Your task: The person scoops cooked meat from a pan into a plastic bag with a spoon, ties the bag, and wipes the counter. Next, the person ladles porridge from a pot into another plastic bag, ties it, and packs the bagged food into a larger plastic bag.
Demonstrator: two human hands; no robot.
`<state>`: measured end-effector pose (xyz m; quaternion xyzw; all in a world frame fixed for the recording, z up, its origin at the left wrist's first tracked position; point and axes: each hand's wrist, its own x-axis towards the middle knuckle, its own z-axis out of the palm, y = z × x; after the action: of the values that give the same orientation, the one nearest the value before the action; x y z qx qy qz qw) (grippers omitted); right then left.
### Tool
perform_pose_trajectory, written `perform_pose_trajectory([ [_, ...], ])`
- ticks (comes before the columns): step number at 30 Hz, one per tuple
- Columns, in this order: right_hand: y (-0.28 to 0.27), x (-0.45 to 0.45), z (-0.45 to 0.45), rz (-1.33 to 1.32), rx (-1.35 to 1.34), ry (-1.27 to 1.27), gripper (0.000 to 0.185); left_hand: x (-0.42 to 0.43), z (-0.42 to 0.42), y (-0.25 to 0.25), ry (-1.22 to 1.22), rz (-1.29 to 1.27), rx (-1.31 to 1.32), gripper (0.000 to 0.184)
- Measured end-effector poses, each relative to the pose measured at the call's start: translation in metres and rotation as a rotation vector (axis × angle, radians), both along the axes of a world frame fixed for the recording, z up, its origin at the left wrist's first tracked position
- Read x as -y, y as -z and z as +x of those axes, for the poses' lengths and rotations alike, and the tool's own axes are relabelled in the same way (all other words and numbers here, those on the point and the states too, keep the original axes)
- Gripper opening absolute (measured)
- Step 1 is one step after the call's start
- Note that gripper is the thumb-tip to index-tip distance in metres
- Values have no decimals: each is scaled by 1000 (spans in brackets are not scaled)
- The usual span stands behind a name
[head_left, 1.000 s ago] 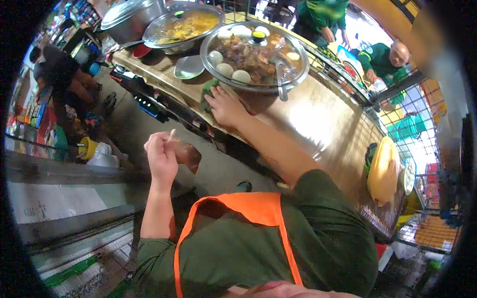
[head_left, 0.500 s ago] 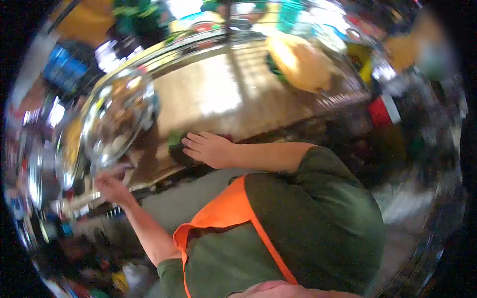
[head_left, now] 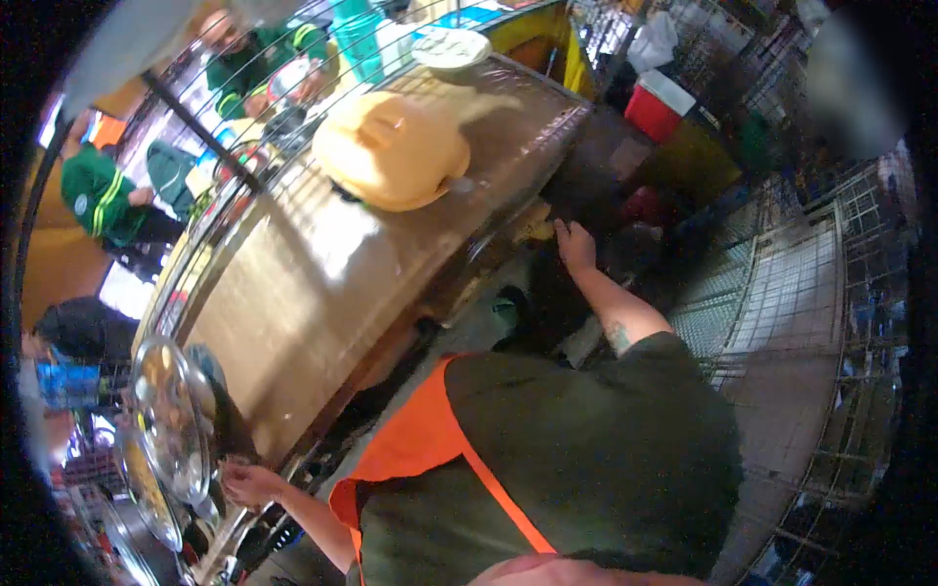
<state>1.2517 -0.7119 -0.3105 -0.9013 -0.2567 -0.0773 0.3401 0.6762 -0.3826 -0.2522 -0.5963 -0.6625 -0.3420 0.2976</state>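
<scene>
Landmark: the worktop [head_left: 278,327]. Your left hand [head_left: 249,485] is at its near edge, left end, fingers curled just beside the dish [head_left: 174,425]; whether anything is pinched in them you cannot tell at this blur. Your right hand [head_left: 578,246] is off the near side of the worktop, toward its right end, arm stretched out and fingers bent next to a tan piece [head_left: 533,223] lower than the surface. Contact or grip there: cannot tell.

Why so: the dish probably sits at the left end to keep the food together, with a second dish [head_left: 149,488] further left again. Its clear lid likely keeps the food covered yet visible. The yellow container [head_left: 391,151] and white bowl [head_left: 451,47] stand at the right end, apart from the dishes, perhaps to leave the middle free. The grille [head_left: 210,146] along the far side presumably parts you from the person in green [head_left: 98,195].

Look of the dish: round, shiny metallic rim, brownish contents with pale rounded pieces, glare on the lid. The tan piece is pale, dim and blurred, its outline too unclear to identify
</scene>
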Motion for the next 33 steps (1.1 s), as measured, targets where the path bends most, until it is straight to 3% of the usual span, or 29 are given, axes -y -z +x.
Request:
perform_pose_trajectory([
  [2,24,29,33,-104,-295,263,24,-8,4,20,-67,173,-116,31],
  [4,93,65,90,-34,-475,274,26,2,37,-9,66,39,222,32],
  [6,133,75,133,30,-625,283,28,-6,71,-10,48,-18,190,36],
  [7,161,77,156,4,-541,225,30,-8,75,-15,102,-88,652,38],
  [8,155,62,161,-25,-387,164,33,-14,71,-12,91,-65,1114,40],
  [9,180,59,187,-48,-302,118,36,-17,98,-23,78,-47,1210,40],
  [12,203,27,227,-97,-138,11,42,-9,135,-35,41,-95,1007,41],
  [14,193,-2,288,107,-812,568,57,1,169,-35,34,-146,818,42],
  [15,179,-14,293,201,-885,669,56,2,160,-30,19,-180,774,42],
  [18,179,-42,329,404,-868,617,52,9,184,-28,22,-287,600,44],
  [24,157,-89,412,753,-882,275,44,4,205,-36,70,-552,415,48],
  [30,138,-63,386,754,-925,69,37,-4,172,-50,136,-700,388,53],
  [33,114,-41,358,717,-958,-54,33,33,128,-55,130,-694,445,56],
])
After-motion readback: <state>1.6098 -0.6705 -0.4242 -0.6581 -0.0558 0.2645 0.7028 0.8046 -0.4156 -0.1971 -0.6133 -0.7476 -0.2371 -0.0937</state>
